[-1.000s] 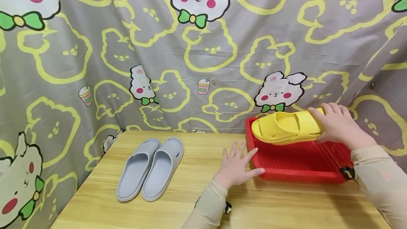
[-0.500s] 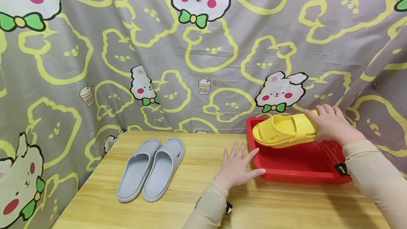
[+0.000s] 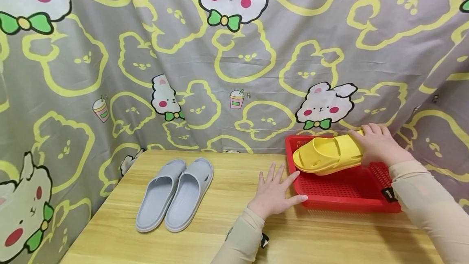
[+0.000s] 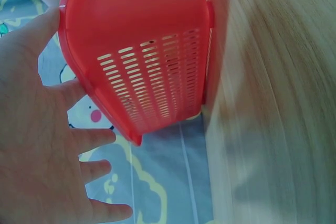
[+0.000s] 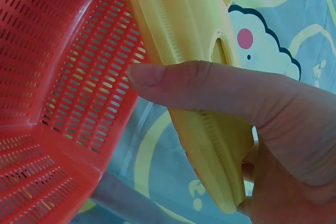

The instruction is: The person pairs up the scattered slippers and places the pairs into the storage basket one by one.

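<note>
Yellow, smooth and plastic-looking, the open-backed slipper with a broad strap and small side slots (image 3: pixel 326 156) is in the grip of my right hand (image 3: pixel 381 145), right of centre in the head view. My fingers and thumb close round its heel end, only as far apart as its thickness; in the right wrist view my thumb (image 5: pixel 194 87) lies across one side while fingertips show at the far edge, lower down. Its toe points to the left of the frame and sits lower than the heel, so it tilts over the back part of the red rectangular plastic basket with slotted walls (image 3: pixel 351 205). Whether the toe touches the basket, I cannot tell.

My left hand (image 3: pixel 271 196), at lower centre, has its fingers spread wide and holds nothing; in the left wrist view thumb and forefinger meet the basket's rim. Beige sleeves (image 3: pixel 428 203) cover both my forearms.

Farther out, left of centre, two pale grey slip-on slippers (image 3: pixel 188 196) stand side by side, toes toward the top of the frame. They and the basket rest on the light wood-grain table (image 3: pixel 110 231). Behind, grey fabric printed with yellow outlines and white rabbits (image 3: pixel 253 113) fills the upper frame.
</note>
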### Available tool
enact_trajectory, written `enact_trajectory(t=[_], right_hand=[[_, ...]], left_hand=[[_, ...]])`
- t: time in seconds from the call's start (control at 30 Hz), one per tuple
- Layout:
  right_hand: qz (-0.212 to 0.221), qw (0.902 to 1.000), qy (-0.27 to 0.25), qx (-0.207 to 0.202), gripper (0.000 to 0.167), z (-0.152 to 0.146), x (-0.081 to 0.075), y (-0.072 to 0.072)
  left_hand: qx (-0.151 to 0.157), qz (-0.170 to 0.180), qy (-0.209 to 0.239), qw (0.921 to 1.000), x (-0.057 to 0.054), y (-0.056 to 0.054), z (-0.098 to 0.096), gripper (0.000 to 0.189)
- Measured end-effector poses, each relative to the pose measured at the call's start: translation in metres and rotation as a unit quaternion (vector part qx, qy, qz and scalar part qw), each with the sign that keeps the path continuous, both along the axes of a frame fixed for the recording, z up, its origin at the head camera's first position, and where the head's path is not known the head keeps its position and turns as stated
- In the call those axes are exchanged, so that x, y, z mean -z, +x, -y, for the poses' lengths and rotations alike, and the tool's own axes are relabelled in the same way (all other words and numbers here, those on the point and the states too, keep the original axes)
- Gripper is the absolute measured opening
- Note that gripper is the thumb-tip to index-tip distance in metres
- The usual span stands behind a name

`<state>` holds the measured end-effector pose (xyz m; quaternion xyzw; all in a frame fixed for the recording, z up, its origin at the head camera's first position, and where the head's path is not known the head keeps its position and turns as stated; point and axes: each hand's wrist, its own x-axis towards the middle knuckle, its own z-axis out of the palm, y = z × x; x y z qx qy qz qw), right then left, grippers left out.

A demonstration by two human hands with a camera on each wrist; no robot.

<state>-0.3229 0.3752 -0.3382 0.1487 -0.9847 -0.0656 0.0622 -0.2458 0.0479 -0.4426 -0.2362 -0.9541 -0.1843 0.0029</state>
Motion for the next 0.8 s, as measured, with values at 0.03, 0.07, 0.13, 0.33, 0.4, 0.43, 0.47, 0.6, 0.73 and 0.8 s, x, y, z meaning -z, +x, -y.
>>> enact_trajectory(t=[0.03, 0.07, 0.13, 0.33, 0.4, 0.43, 0.47, 0.6, 0.73, 0.8], right_hand=[[0.001, 1.0, -0.001, 0.001, 0.11, 0.0, 0.001, -0.001], [0.001, 1.0, -0.001, 0.002, 0.11, 0.0, 0.002, -0.001], [0.003, 1.0, -0.002, 0.003, 0.11, 0.0, 0.003, -0.002], [0.011, 0.9998, -0.013, 0.002, 0.11, -0.001, 0.007, -0.005], [0.015, 0.9997, -0.017, 0.003, 0.11, -0.003, 0.008, -0.005], [0.018, 0.9996, -0.019, 0.004, 0.11, -0.004, 0.01, -0.006], [0.022, 0.9995, -0.02, 0.007, 0.11, -0.005, 0.011, -0.007], [0.044, 0.9985, -0.024, 0.024, 0.111, -0.007, 0.015, -0.009], [0.056, 0.9976, -0.026, 0.033, 0.109, -0.008, 0.018, -0.01], [0.057, 0.9975, -0.026, 0.034, 0.107, -0.009, 0.019, -0.01]], left_hand=[[0.0, 0.002, 0.0, 1.0, 0.0, 0.0, 0.0, 0.071], [0.0, 0.003, 0.0, 1.0, 0.0, 0.0, 0.0, 0.071], [0.001, 0.004, -0.001, 1.0, 0.001, 0.0, -0.001, 0.071], [-0.001, 0.004, 0.002, 1.0, 0.001, -0.001, -0.001, 0.071], [-0.003, 0.003, 0.001, 1.0, 0.002, 0.0, -0.002, 0.071], [-0.003, 0.003, 0.001, 1.0, 0.002, 0.0, -0.002, 0.071], [-0.003, 0.003, 0.001, 1.0, 0.002, 0.0, -0.002, 0.071], [-0.005, 0.004, 0.003, 1.0, 0.003, -0.001, -0.002, 0.071], [-0.008, 0.006, 0.004, 0.9999, 0.005, -0.002, -0.002, 0.071], [-0.008, 0.006, 0.003, 0.9999, 0.005, -0.002, -0.002, 0.071]])
